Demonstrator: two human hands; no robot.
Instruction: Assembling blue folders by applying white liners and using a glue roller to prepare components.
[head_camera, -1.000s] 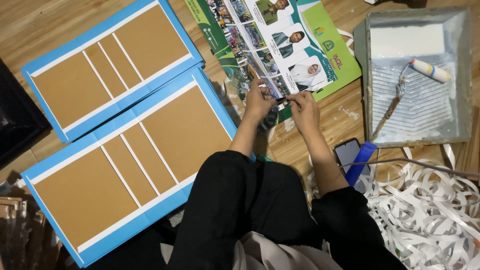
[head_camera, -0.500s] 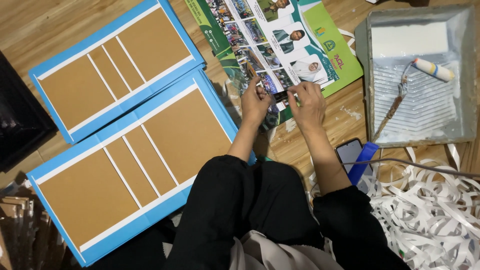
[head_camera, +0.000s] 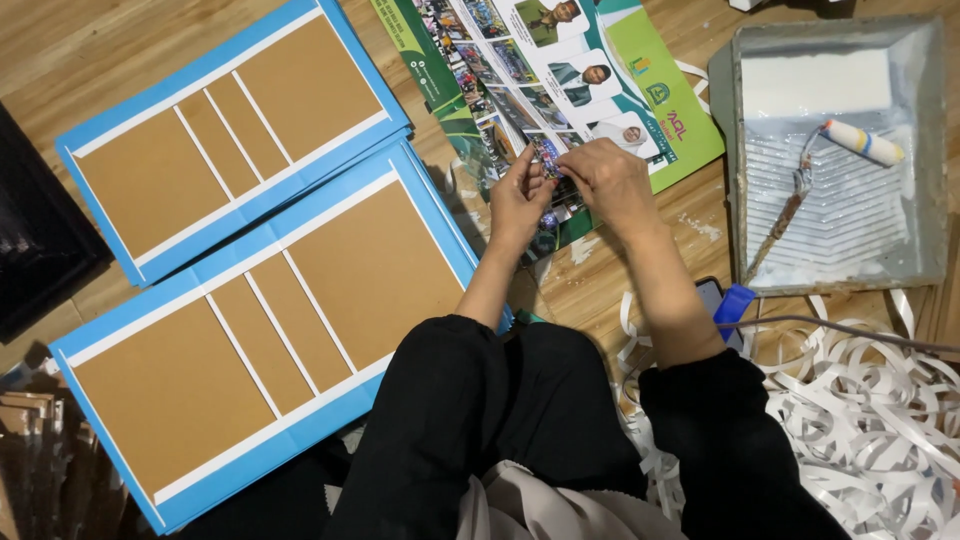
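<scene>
My left hand (head_camera: 520, 197) and my right hand (head_camera: 612, 180) meet fingertip to fingertip over a glossy green printed poster (head_camera: 660, 95) lying on the wooden floor. Both pinch a small dark item (head_camera: 560, 172) between them; it is too small to tell what it is. My black-sleeved arms reach forward from my lap. To the left lie two brown boards with blue borders and white lines, the upper board (head_camera: 230, 130) partly overlapped by the lower board (head_camera: 270, 330).
A grey paint tray (head_camera: 925, 150) with white paint holds a small roller (head_camera: 862, 143) at the right. A heap of white paper strips (head_camera: 880, 420), a phone (head_camera: 710, 293) and a grey cable (head_camera: 850, 325) lie beside my right knee. A black object (head_camera: 40, 240) sits far left.
Both hands stay joined over the poster, fingers shifting slightly on the small item. The view has drifted a little; nothing else moved.
</scene>
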